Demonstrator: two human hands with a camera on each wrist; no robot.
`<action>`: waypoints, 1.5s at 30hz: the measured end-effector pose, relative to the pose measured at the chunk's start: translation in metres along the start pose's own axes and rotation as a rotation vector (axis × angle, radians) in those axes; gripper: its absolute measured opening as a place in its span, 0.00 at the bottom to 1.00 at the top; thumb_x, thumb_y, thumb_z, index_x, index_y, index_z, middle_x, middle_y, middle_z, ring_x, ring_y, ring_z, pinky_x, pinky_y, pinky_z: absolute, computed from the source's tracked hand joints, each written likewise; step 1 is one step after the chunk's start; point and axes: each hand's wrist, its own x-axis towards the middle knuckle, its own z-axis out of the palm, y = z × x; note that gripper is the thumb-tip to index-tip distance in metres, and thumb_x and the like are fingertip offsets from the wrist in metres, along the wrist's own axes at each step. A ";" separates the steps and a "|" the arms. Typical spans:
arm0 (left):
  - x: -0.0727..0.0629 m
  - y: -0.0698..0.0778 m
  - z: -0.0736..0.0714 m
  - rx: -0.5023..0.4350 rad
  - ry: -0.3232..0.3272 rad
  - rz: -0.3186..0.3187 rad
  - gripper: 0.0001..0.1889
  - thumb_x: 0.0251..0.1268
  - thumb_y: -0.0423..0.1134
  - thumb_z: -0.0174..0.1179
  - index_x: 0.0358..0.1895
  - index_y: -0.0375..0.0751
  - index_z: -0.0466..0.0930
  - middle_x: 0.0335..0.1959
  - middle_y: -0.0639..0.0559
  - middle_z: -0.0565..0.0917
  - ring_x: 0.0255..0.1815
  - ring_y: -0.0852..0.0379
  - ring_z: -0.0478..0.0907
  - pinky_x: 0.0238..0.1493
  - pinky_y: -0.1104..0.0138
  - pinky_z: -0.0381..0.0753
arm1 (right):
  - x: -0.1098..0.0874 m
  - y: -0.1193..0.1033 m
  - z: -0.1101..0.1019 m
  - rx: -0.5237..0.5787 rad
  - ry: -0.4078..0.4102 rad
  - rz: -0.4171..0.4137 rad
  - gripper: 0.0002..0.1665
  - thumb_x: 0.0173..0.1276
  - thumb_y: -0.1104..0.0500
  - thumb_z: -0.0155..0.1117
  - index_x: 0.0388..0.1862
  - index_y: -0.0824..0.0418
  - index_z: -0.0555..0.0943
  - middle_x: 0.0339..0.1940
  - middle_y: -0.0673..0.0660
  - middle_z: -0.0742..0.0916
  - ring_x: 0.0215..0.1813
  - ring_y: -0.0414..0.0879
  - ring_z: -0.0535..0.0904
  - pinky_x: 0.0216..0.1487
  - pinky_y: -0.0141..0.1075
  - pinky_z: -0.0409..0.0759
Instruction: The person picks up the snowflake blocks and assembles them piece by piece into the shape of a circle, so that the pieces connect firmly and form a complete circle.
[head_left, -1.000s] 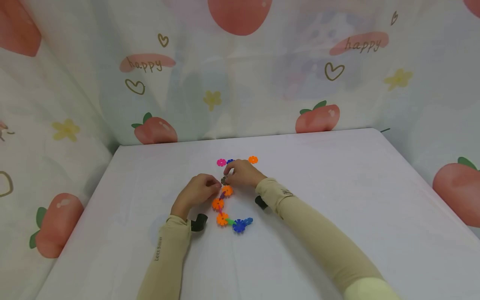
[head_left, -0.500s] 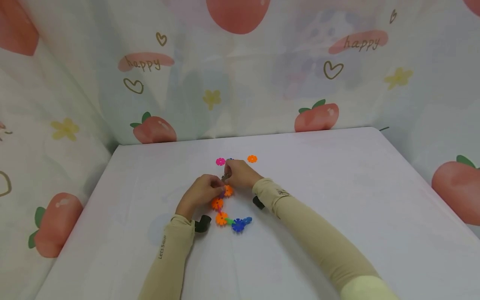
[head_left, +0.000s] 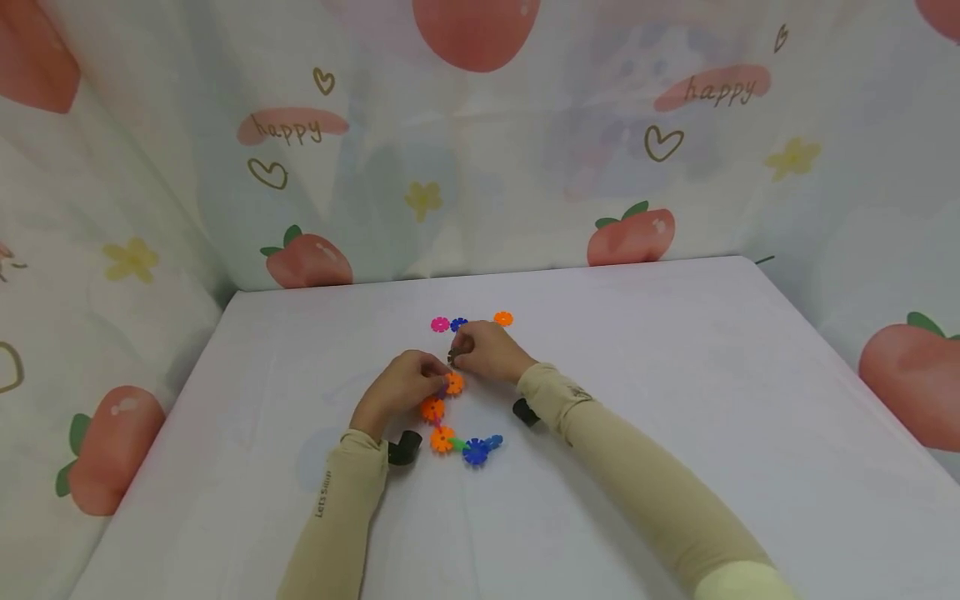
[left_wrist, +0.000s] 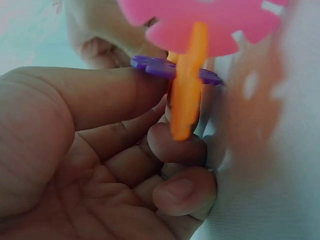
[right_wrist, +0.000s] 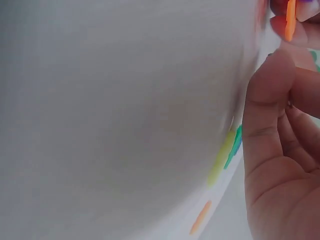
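Observation:
A chain of slotted plastic snowflake discs lies on the white table, with an orange disc [head_left: 453,383] at its far end, two more orange ones toward me, then a green disc [head_left: 457,445], a dark blue disc [head_left: 475,452] and a lighter blue one. My left hand [head_left: 401,383] pinches the far end of this chain; in the left wrist view its thumb lies against a purple disc [left_wrist: 155,66] slotted into an orange one. My right hand [head_left: 491,350] pinches a dark grey snowflake disc [head_left: 452,357] just beyond the chain. Fingers mostly hide that disc in the right wrist view.
Beyond my right hand lie a loose pink disc [head_left: 440,324], a dark blue disc [head_left: 459,324] and an orange disc [head_left: 503,318]. A yellow disc [right_wrist: 220,157] and a green one show in the right wrist view. Printed curtains stand behind the table [head_left: 637,358] and at its sides.
My left hand has moved right and taken hold of the chain's far end. My right hand, still pinching the dark grey disc, has shifted slightly, and the loose blue disc shows more than half a second ago.

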 end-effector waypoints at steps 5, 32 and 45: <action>-0.001 -0.002 -0.003 -0.016 -0.012 -0.008 0.09 0.75 0.34 0.63 0.51 0.35 0.88 0.39 0.48 0.86 0.41 0.50 0.79 0.52 0.58 0.83 | -0.009 0.006 -0.006 0.004 0.020 -0.006 0.04 0.72 0.67 0.71 0.44 0.65 0.87 0.39 0.55 0.89 0.40 0.47 0.82 0.46 0.38 0.83; -0.002 -0.006 -0.003 -0.038 -0.036 -0.050 0.09 0.80 0.41 0.63 0.48 0.38 0.86 0.41 0.47 0.85 0.44 0.50 0.78 0.53 0.58 0.80 | -0.035 0.003 -0.006 -0.004 -0.070 -0.131 0.10 0.68 0.70 0.74 0.29 0.59 0.85 0.30 0.49 0.88 0.33 0.43 0.80 0.36 0.33 0.80; 0.001 0.000 0.003 -0.050 0.002 -0.064 0.07 0.80 0.38 0.63 0.46 0.37 0.86 0.39 0.45 0.83 0.42 0.49 0.78 0.50 0.60 0.82 | -0.034 0.001 -0.001 -0.054 -0.022 -0.210 0.09 0.67 0.72 0.73 0.29 0.60 0.87 0.27 0.48 0.87 0.32 0.42 0.79 0.38 0.33 0.82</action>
